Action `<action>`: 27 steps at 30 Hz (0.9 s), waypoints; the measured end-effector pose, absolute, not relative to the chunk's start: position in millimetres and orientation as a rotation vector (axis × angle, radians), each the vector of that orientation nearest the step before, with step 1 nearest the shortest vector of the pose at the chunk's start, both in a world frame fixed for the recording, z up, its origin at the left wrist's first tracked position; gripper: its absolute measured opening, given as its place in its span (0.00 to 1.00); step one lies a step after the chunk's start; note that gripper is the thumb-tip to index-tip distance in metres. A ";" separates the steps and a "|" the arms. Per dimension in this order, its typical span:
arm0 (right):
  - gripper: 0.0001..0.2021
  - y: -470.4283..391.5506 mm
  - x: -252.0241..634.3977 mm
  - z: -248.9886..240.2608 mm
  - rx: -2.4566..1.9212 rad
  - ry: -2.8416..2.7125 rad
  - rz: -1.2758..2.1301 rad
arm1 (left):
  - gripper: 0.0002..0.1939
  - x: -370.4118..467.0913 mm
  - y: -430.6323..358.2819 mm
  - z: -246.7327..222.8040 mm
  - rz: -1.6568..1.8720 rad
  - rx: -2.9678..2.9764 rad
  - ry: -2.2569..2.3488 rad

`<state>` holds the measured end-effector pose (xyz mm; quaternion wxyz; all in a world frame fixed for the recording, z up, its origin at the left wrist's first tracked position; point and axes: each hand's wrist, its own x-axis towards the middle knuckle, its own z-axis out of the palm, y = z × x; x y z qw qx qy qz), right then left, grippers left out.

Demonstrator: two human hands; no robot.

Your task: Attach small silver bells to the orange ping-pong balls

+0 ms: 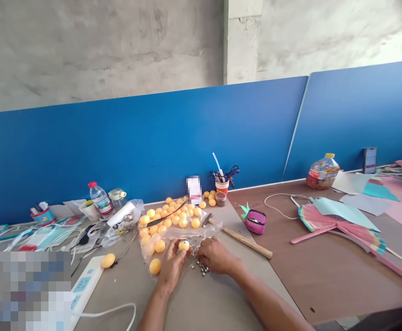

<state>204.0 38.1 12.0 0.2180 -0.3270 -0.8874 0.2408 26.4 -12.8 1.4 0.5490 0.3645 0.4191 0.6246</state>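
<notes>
My left hand (172, 264) is closed around an orange ping-pong ball (184, 246), which has something silvery at its top. Just to the right, my right hand (216, 253) has its fingers curled down over a small pile of shiny silver beads (203, 269); whatever lies between its fingertips is hidden. Behind both hands, a clear plastic bag (173, 233) holds many more orange balls (167, 222), with a dark thin strip lying across them. One larger-looking ball (155, 265) rests by itself left of my left hand.
A wooden-handled hammer (247, 241) lies right of my hands, near a purple pouch (255, 221). A power strip (87, 287) with a white cable is at left. Further back stand a cup of tools (222, 186) and a water bottle (100, 200). Pink fans (339, 223) lie at right.
</notes>
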 end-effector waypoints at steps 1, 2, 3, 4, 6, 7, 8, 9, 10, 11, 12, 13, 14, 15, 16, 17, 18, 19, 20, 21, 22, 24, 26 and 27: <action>0.09 37.3 201.9 10.6 -0.890 -2.516 0.578 | 0.20 26.8 -13.0 1.7 1.477 0.868 0.997; 0.09 36.6 200.0 9.3 -0.885 -2.560 0.499 | 0.20 27.2 -13.3 2.0 1.471 0.872 1.001; 0.08 36.0 198.4 8.2 -0.888 -2.582 0.438 | 0.21 27.7 -13.5 2.3 1.464 0.875 1.004; 0.08 35.5 197.1 7.4 -0.895 -2.579 0.413 | 0.21 28.0 -13.7 2.5 1.461 0.877 1.006; 0.07 35.0 195.7 7.2 -0.907 -2.528 0.435 | 0.22 28.3 -13.9 2.3 1.460 0.874 1.010; 0.07 35.0 195.5 7.5 -0.910 -2.483 0.479 | 0.22 28.2 -13.9 1.9 1.467 0.868 1.013; 0.07 35.2 195.6 7.9 -0.913 -2.427 0.538 | 0.23 28.0 -13.8 1.3 1.475 0.863 1.015; 0.07 35.7 195.7 8.2 -0.922 -2.363 0.601 | 0.23 27.7 -13.6 0.6 1.481 0.859 1.015; 0.08 36.5 195.9 8.2 -0.938 -2.295 0.655 | 0.23 27.3 -13.4 -0.3 1.482 0.856 1.012; 0.08 37.6 196.0 7.9 -0.955 -2.226 0.692 | 0.22 26.9 -13.2 -1.3 1.479 0.854 1.010; 0.09 39.0 196.1 7.1 -0.968 -2.162 0.717 | 0.22 26.6 -12.9 -2.3 1.473 0.854 1.005; 0.09 40.6 196.0 6.0 -0.976 -2.099 0.737 | 0.21 26.3 -12.7 -3.3 1.465 0.853 1.001; 0.09 42.2 195.8 4.7 -0.978 -2.038 0.762 | 0.21 26.1 -12.4 -4.3 1.460 0.853 0.995; 0.09 43.8 195.5 3.2 -0.972 -1.979 0.800 | 0.21 26.0 -12.2 -5.2 1.460 0.852 0.989; 0.09 45.2 195.1 1.7 -0.967 -1.923 0.850 | 0.21 25.9 -11.9 -6.2 1.461 0.853 0.983; 0.08 46.3 194.5 0.4 -0.971 -1.875 0.906 | 0.21 25.7 -11.5 -7.3 1.461 0.855 0.979; 0.08 47.0 193.8 -0.7 -0.985 -1.836 0.957 | 0.21 25.4 -11.1 -8.3 1.457 0.862 0.977; 0.08 47.4 193.0 -1.7 -1.006 -1.807 0.999 | 0.21 25.1 -10.6 -9.5 1.447 0.874 0.981; 0.08 47.4 192.0 -2.7 -1.029 -1.784 1.027 | 0.21 24.7 -10.1 -10.6 1.435 0.890 0.988; 0.08 47.1 190.9 -3.5 -1.050 -1.765 1.042 | 0.22 24.3 -9.6 -11.7 1.422 0.908 0.998; 0.07 46.8 189.8 -4.5 -1.060 -1.752 1.054 | 0.23 23.8 -9.2 -12.6 1.413 0.925 1.011; 0.07 46.5 187.8 -6.6 -1.059 -1.722 1.068 | 0.24 23.1 -8.7 -13.9 1.400 0.950 1.037; 0.07 47.0 186.8 -8.9 -1.049 -1.715 1.049 | 0.25 22.8 -8.8 -13.9 1.389 0.956 1.054; 0.08 47.6 186.7 -10.1 -1.037 -1.721 1.018 | 0.25 22.9 -9.1 -13.5 1.386 0.953 1.057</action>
